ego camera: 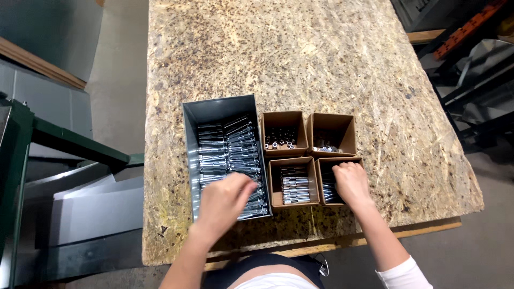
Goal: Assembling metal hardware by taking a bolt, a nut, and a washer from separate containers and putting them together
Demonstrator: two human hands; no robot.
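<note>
1. The left hand [225,200] hovers, blurred, over the grey metal bin [214,109] of long bolts [230,152]; whether it grips anything I cannot tell.
2. The right hand [350,182] is curled into the near right cardboard box [321,184], fingertips hidden.
3. Bolts look stiff, heavy, slippery; best held at the mid-shaft.
</note>
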